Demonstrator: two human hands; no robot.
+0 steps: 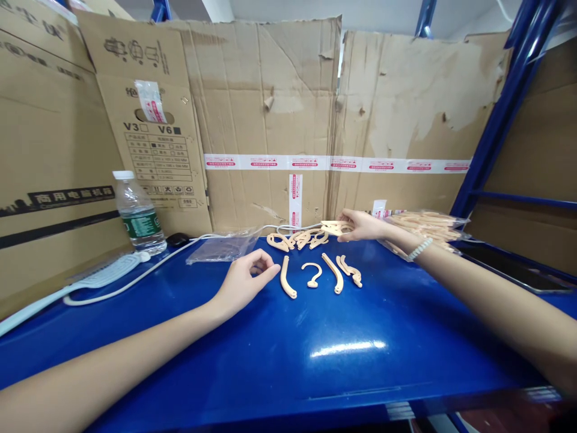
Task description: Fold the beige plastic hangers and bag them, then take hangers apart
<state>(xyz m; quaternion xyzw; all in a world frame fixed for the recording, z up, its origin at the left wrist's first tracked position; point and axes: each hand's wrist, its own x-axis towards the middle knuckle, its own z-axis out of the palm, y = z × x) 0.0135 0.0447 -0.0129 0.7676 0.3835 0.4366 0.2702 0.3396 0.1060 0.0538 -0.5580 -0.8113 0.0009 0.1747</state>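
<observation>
My right hand (358, 225) pinches a beige plastic clip (332, 228) at the far side of the table. My left hand (247, 275) hovers with loosely curled fingers, thumb apart, holding nothing, just left of a curved beige hanger arm (286, 279). To the right of that arm lies a beige hook (312, 275) with a small base. Beyond the hook is a second curved hanger arm (333, 274), followed by several smaller curved pieces (350, 270) lying close together. Behind this row, more beige clips (301, 240) form a small heap, close to my right hand.
A clear plastic bag (220, 247), a water bottle (139, 219) and a pale blue brush (108, 273) occupy the left. Bagged beige parts (426, 225) and a dark phone (514, 267) lie at right. A white cable (174, 258) crosses the blue table (270, 367). Cardboard (270, 108) stands behind.
</observation>
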